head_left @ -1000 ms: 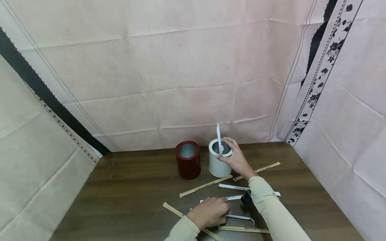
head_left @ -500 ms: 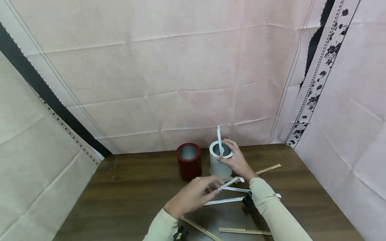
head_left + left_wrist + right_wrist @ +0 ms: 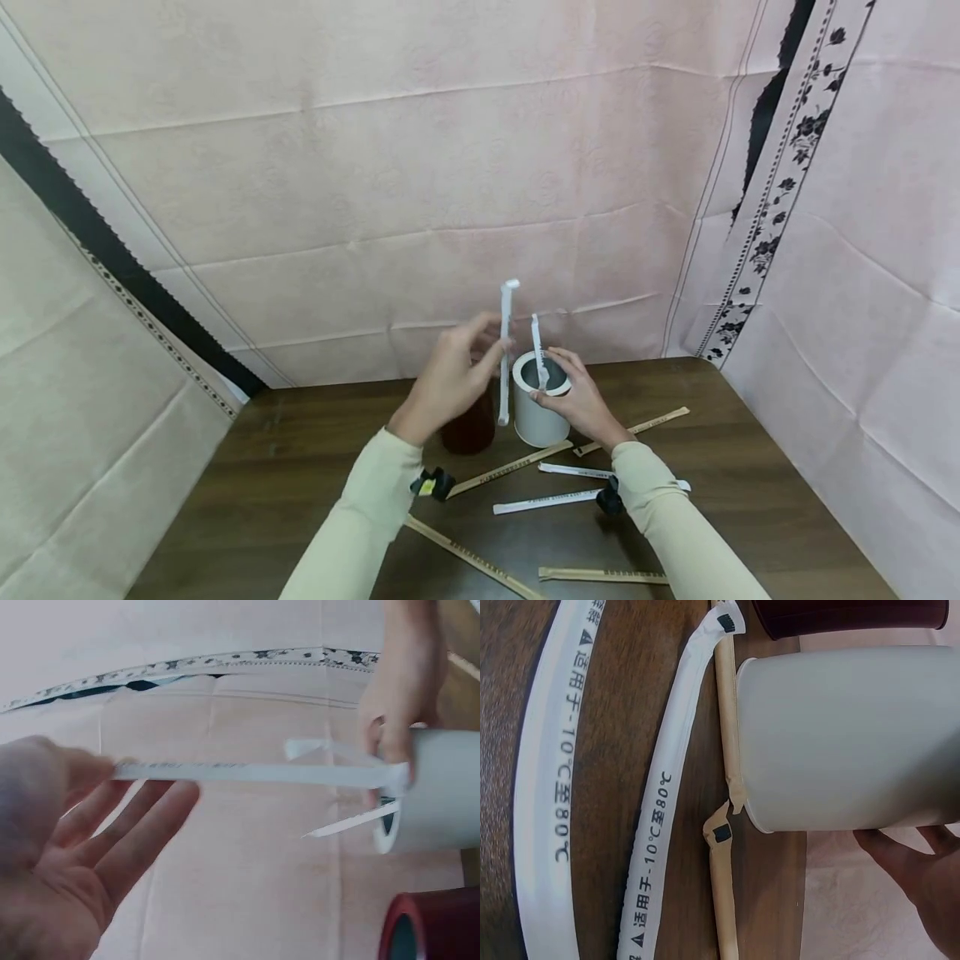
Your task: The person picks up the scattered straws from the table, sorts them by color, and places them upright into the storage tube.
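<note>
Canister (image 3: 537, 422): white and hollow, standing upright on the worktop (image 3: 247, 492); every place below is told from it, as the seated view faces it.
Right hand (image 3: 581, 392): clamped on the canister's rim, thumb on the near edge and fingers over the right side.
Left hand (image 3: 453, 367): raised left of the canister and apart from the right hand, pinching one straw between thumb and fingertip while the other fingers stretch out.
Held straw (image 3: 505, 358): white, paper-wrapped, with small print, upright in the air just left of the canister, its top bent over; whether its lower end touches the canister, I cannot tell.
Standing straw (image 3: 537, 350): white, leaning in the canister's mouth, its upper part rising above the rim.
Red canister (image 3: 467, 433): just left of the white canister, mostly hidden by the left hand.
White straws (image 3: 546, 502): two, lying on the worktop nearer than the canister, both crossed by the right forearm.
Tan straws (image 3: 510, 472): four, lying flat; two have an end near the canister's base, two lie farther forward.
Backdrop (image 3: 450, 167): creased pale cloth behind the canister, with a black floral border (image 3: 787, 183) rising to its right.
</note>
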`<state>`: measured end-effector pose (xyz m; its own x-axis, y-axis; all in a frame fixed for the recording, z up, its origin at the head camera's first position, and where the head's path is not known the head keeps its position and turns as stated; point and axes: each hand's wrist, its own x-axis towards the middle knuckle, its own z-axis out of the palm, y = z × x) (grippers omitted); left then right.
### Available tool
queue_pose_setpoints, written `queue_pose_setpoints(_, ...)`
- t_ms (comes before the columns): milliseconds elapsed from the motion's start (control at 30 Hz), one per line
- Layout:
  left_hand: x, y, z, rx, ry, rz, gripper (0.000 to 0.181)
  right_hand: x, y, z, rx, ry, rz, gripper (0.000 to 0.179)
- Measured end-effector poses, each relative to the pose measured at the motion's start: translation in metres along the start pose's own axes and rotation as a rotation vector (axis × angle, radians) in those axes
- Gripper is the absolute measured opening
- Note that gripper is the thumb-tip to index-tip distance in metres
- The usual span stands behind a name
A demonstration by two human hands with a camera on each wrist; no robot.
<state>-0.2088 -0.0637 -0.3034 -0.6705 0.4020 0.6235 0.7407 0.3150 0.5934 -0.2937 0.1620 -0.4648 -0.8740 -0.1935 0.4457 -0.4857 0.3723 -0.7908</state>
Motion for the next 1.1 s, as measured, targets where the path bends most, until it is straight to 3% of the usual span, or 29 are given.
queue_pose_setpoints(167, 0.035, -0.01, 0.003, 0.036, 0.154, 0.011, 0.021, 0.0, 0.003, 0.002, -0.014, -0.007, 0.003, 0.078)
queue_pose_setpoints(300, 0.055, -0.023, 0.015, 0.109, 0.168, -0.014, 0.021, -0.002, 0.003, 0.004, 0.003, -0.008, 0.025, 0.079)
queue_pose_setpoints(467, 0.068, -0.039, 0.037, 0.134, 0.074, -0.075, 0.022, -0.004, 0.001, 0.006, 0.051, 0.002, 0.041, 0.079)
queue_pose_setpoints(633, 0.071, -0.057, 0.059, 0.117, -0.021, -0.124, 0.021, -0.005, 0.002, 0.008, 0.036, 0.009, 0.045, 0.08)
queue_pose_setpoints(800, 0.064, -0.078, 0.081, 0.134, -0.126, -0.186, 0.02, -0.006, 0.006, 0.007, 0.024, 0.018, 0.068, 0.082)
queue_pose_setpoints(967, 0.051, -0.093, 0.091, 0.215, -0.298, -0.239, 0.03, -0.004, 0.007, 0.004, 0.024, 0.025, 0.055, 0.083)
queue_pose_setpoints(1033, 0.046, -0.095, 0.09, 0.223, -0.32, -0.242, 0.034, -0.003, 0.007, 0.003, 0.024, 0.024, 0.046, 0.082)
queue_pose_setpoints(1100, 0.042, -0.093, 0.086, 0.212, -0.292, -0.238, 0.033, -0.002, 0.005, 0.0, 0.021, 0.02, 0.042, 0.083)
